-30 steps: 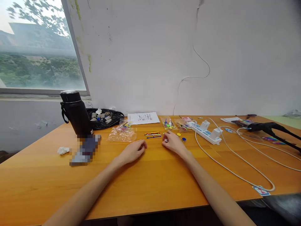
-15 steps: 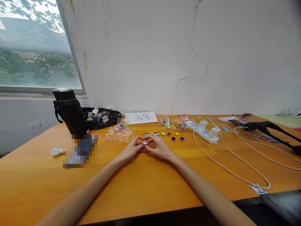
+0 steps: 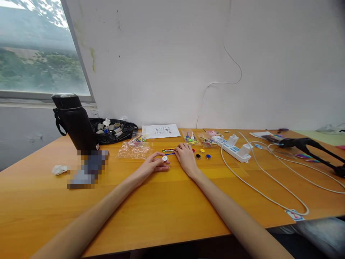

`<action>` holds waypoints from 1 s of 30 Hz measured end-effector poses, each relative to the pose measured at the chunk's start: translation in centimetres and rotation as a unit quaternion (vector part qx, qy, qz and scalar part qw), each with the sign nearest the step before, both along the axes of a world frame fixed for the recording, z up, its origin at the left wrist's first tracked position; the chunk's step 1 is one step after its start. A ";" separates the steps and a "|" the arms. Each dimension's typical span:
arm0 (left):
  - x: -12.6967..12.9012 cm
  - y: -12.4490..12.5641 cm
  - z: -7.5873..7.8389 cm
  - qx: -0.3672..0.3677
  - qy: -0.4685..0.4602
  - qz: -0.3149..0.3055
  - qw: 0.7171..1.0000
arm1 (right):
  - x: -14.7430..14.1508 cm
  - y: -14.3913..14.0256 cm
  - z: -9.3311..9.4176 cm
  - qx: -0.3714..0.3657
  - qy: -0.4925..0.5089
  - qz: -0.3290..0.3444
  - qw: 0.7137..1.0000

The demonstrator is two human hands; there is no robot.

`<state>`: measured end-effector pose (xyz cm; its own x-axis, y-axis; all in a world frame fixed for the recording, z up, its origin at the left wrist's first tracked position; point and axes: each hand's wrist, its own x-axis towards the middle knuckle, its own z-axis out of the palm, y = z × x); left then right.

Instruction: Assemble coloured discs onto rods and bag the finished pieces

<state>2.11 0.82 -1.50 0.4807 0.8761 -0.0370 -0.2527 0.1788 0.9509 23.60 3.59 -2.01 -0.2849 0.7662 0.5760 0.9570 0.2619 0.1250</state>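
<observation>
My left hand (image 3: 153, 164) is closed in a pinch on a small white plastic disc (image 3: 165, 158), held just above the table. Beyond it, my right hand (image 3: 185, 158) reaches over the right ends of a few thin coloured sticks (image 3: 167, 150), among them a blue stick (image 3: 169, 154). Its fingers are curled and close together; whether a stick is between the fingertips is hidden. To the right of that hand lie small round discs: a yellow disc (image 3: 202, 151), a black disc (image 3: 198, 156), a blue disc (image 3: 208, 156) and a partly covered red one.
Clear plastic bags (image 3: 134, 150) lie left of the sticks. A black bottle (image 3: 77, 124) stands at the left, near a black bag (image 3: 125, 136) of odds and ends. On the right are a white power strip (image 3: 234, 151), looping cables and a black frame-like object (image 3: 302, 145).
My right hand has let go of the white disc and moved forward and right to the sticks. My left hand keeps the disc. The view has shifted slightly.
</observation>
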 end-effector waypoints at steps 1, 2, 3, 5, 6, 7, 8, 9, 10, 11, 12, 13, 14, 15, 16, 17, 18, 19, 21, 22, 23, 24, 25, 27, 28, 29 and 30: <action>0.0 0.0 0.0 -0.002 -0.002 0.000 1.000 | 0.0 0.0 0.0 -0.002 -0.003 -0.005 1.000; -0.1 0.1 0.0 -0.004 -0.003 -0.001 1.000 | 0.0 0.0 -0.1 -0.003 -0.003 -0.009 1.000; -0.1 0.1 0.0 -0.005 -0.005 -0.003 1.000 | 0.0 0.0 -0.1 -0.004 -0.001 -0.012 1.000; -0.2 0.1 0.0 -0.006 -0.008 -0.005 1.000 | 0.1 0.1 -0.2 -0.005 0.001 -0.014 1.000; -0.2 0.0 0.0 -0.007 -0.009 -0.005 1.000 | 0.1 0.1 -0.2 -0.006 0.001 -0.015 1.000; -0.2 0.0 0.1 -0.008 -0.010 -0.006 1.000 | 0.1 0.1 -0.2 -0.008 0.000 -0.016 1.000; -0.2 -0.1 0.1 -0.008 -0.012 -0.006 1.000 | 0.1 0.1 -0.2 -0.009 -0.002 -0.017 1.000; -0.2 -0.2 0.2 -0.008 -0.012 -0.006 1.000 | 0.1 0.2 -0.2 -0.011 -0.004 -0.019 1.000; -0.2 -0.3 0.3 -0.007 -0.012 -0.005 1.000 | 0.1 0.2 -0.1 -0.012 -0.007 -0.020 1.000; -0.1 -0.3 0.4 -0.006 -0.011 -0.005 1.000 | 0.0 0.2 -0.1 -0.014 -0.009 -0.021 1.000; -0.1 -0.4 0.5 -0.004 -0.009 -0.004 1.000 | 0.0 0.2 -0.1 -0.017 -0.012 -0.022 1.000; -0.1 -0.4 0.5 -0.003 -0.007 -0.004 1.000 | 0.0 0.3 -0.1 -0.020 -0.014 -0.023 0.999; -0.1 -0.4 0.6 -0.001 -0.005 -0.004 1.000 | 0.0 0.3 0.0 -0.024 -0.014 -0.023 0.999; -0.1 -0.4 0.6 0.000 -0.004 -0.003 1.000 | -0.1 0.3 0.0 -0.028 -0.012 -0.023 0.999; -0.1 -0.4 0.6 0.001 -0.003 -0.003 1.000 | -0.1 0.3 0.0 -0.032 -0.009 -0.022 0.999; -0.1 -0.4 0.6 0.002 -0.003 -0.003 1.000 | -0.1 0.4 0.0 -0.034 -0.004 -0.019 0.999; -0.1 -0.4 0.5 0.001 -0.003 -0.004 1.000 | 0.0 0.4 0.0 -0.036 0.004 -0.014 0.999; -0.1 -0.3 0.5 0.001 -0.004 -0.005 1.000 | 0.0 0.3 0.1 -0.035 0.015 -0.008 0.999; -0.2 -0.3 0.4 -0.001 -0.007 -0.007 1.000 | 0.0 0.2 0.2 -0.028 0.059 0.013 0.998; -0.2 -0.3 0.4 -0.002 -0.008 -0.007 1.000 | 0.0 0.2 0.3 -0.023 0.097 0.030 0.995; -0.2 -0.3 0.4 -0.002 -0.008 -0.005 1.000 | 0.0 0.0 0.5 -0.020 0.151 0.053 0.987; -0.2 -0.3 0.4 -0.002 -0.008 -0.004 1.000 | 0.0 -0.1 0.6 -0.023 0.217 0.084 0.972; -0.3 -0.2 0.4 0.000 -0.008 -0.002 1.000 | -0.1 -0.4 0.9 -0.034 0.290 0.120 0.949; -0.3 0.0 0.5 0.014 -0.012 0.012 1.000 | -0.4 -1.0 1.4 -0.082 0.424 0.197 0.880; -0.3 0.1 0.6 0.026 -0.018 0.023 0.999 | -0.6 -1.5 1.8 -0.115 0.472 0.233 0.842; -0.4 0.3 0.7 0.041 -0.026 0.038 0.998 | -0.9 -1.9 2.1 -0.146 0.505 0.262 0.810; -0.4 0.4 0.8 0.056 -0.034 0.054 0.996 | -1.1 -2.4 2.5 -0.172 0.523 0.284 0.785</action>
<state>1.69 1.23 -0.74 0.3810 0.9199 0.0932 -0.3298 0.0410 0.9432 22.45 1.17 0.49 -0.1467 0.8480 0.5093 0.2063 0.5298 -0.8226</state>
